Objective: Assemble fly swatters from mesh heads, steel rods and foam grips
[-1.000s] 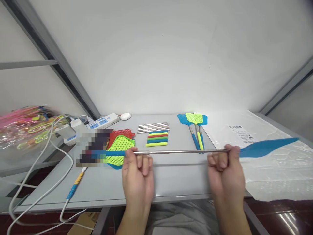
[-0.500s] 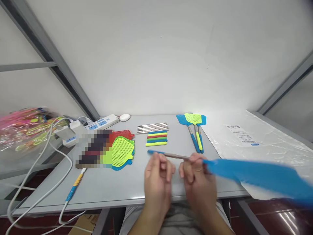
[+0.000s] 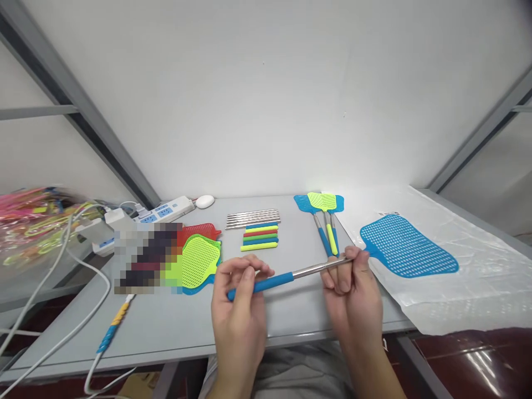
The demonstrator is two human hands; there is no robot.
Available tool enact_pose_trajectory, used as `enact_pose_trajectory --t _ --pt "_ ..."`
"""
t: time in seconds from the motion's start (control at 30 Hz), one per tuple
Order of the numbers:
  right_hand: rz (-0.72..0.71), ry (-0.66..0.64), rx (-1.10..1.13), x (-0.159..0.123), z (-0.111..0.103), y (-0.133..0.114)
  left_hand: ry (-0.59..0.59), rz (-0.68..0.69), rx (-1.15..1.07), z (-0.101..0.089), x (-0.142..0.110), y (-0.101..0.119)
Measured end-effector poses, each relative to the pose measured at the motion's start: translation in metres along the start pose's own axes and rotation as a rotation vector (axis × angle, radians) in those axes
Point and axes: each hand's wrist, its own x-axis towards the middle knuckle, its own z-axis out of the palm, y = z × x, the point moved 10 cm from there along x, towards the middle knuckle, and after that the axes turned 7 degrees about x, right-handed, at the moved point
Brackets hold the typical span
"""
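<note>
A blue fly swatter [image 3: 409, 246] is held level across my front, its perforated head turned to the right and facing me. My left hand [image 3: 241, 316] has its thumb against the end of the blue handle [image 3: 272, 283], with the fingers curled behind. My right hand [image 3: 355, 296] pinches the short metal rod [image 3: 310, 270] close to the head. Beyond it lie assembled swatters [image 3: 322, 201], blue and yellow-green, with their handles toward me. Several coloured handle sleeves [image 3: 260, 236] sit in a row, in front of bare metal rods [image 3: 253, 218].
Loose swatter heads [image 3: 201, 260] in yellow-green, red and blue are stacked at left, beside a pixelated patch. Behind them are a power strip [image 3: 166, 213] and a white oval object [image 3: 205, 201]. White cables [image 3: 68, 266] hang left. A plastic mailer [image 3: 436, 299] covers the right side.
The long extended rod has shortened as my hands came together. The swatter head has turned from edge-on to face me, and my left hand has shifted toward the handle's end.
</note>
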Motion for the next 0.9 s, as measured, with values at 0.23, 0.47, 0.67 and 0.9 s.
enact_pose_trajectory --t 0.23,0.47,0.67,0.9 --pt "0.097 0.053 -0.046 0.003 -0.014 0.006 0.109 0.097 -0.173 -0.026 0.018 0.024" --pt "-0.118 0.232 -0.107 0.006 -0.032 -0.019 0.118 0.259 -0.078 -0.045 0.027 0.051" --pt "-0.161 0.445 -0.124 -0.027 -0.029 -0.019 0.036 0.274 0.109 -0.03 0.017 0.046" --pt "-0.211 0.309 -0.17 -0.027 -0.006 -0.025 0.021 0.218 0.229 -0.017 0.008 0.033"
